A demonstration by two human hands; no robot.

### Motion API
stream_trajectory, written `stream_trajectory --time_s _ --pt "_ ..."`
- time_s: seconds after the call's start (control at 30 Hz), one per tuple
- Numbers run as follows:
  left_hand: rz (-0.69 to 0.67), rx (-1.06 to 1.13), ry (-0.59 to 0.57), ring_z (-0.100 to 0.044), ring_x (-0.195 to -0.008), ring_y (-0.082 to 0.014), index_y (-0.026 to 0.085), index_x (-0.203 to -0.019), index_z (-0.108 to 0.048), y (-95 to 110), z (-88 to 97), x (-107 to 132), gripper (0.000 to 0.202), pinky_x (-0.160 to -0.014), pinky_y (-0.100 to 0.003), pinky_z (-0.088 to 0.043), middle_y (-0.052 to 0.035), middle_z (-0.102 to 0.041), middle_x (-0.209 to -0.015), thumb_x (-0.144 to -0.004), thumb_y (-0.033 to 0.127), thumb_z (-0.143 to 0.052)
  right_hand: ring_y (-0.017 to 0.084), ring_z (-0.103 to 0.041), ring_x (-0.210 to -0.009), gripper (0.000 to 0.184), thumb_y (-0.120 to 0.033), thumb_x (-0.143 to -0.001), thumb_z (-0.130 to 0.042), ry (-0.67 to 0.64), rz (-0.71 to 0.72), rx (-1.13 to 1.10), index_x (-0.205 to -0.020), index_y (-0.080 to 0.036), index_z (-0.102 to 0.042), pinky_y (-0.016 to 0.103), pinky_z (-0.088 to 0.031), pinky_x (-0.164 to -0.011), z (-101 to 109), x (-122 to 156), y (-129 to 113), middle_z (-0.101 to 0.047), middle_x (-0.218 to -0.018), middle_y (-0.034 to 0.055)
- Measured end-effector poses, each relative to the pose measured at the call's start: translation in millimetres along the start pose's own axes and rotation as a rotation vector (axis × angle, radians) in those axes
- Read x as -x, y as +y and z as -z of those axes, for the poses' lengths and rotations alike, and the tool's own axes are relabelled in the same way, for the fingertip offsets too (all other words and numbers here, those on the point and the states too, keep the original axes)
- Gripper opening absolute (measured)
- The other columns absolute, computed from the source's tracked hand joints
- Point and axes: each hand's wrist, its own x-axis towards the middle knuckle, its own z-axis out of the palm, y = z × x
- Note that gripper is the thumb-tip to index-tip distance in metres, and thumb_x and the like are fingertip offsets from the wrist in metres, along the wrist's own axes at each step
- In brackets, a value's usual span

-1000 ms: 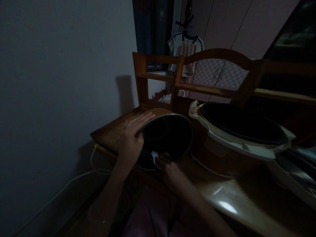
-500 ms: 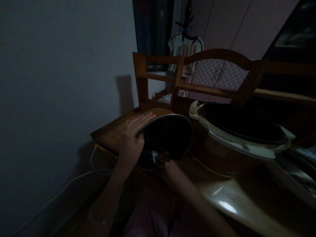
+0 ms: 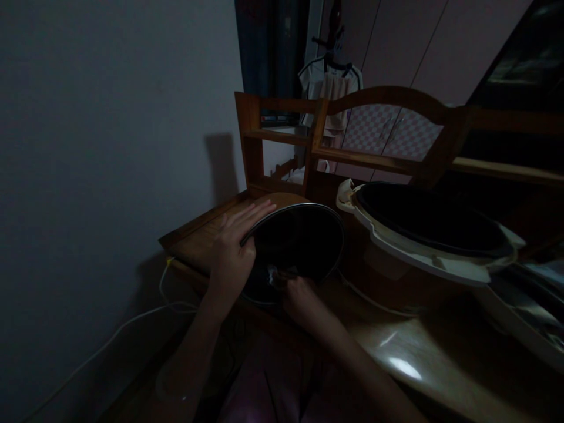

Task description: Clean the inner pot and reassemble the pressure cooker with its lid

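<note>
**Grip and Support During the Apparent Wiping Step**

Workpiece position: the dark pot (image 3: 304, 241) lies tilted on the table (image 3: 383, 338), its mouth toward the person, to the left of the white-rimmed cooker (image 3: 429, 264).

Step in hand: judged from the hand positions, wiping of the lower inner wall near the mouth. The next move calls for a steady rim and light pressure of the wad along the wall.

Left hand (image 3: 232, 247): clamps the upper left rim. The fingers are extended, close together, flat on the outer wall; the thumb bends over the edge on the inner side.

Right hand (image 3: 302, 296): at the lower part of the mouth. The fingers are curled together and pinch a white wad (image 3: 272, 275); exact fingertip placement is too dark to tell.
</note>
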Motion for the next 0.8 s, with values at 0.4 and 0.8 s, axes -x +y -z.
stream_trajectory --time_s 0.4,0.8 --pt "-0.004 0.020 0.004 -0.051 -0.137 -0.0187 0.034 -0.132 -0.064 -3 -0.9 0 0.065 -0.125 -0.049 -0.023 0.0045 -0.061 -0.142 -0.080 0.000 -0.044 0.026 -0.072 -0.094 0.024 -0.016 -0.091 -0.050 0.012 0.039 0.118 -0.100 -0.011 -0.072 0.030 -0.053 -0.076 0 -13 -13 -0.074 -0.099 0.0163" --pt "-0.005 0.034 0.008 -0.052 -0.136 -0.0191 0.031 -0.131 -0.065 -5 1.9 -2 0.063 -0.124 -0.046 -0.029 0.0034 -0.062 -0.140 -0.079 0.001 -0.044 0.026 -0.071 -0.097 0.027 -0.014 -0.092 -0.045 0.041 0.040 0.112 -0.102 -0.011 -0.071 0.031 -0.052 -0.079 -5 -16 -15 -0.074 -0.102 0.0165"
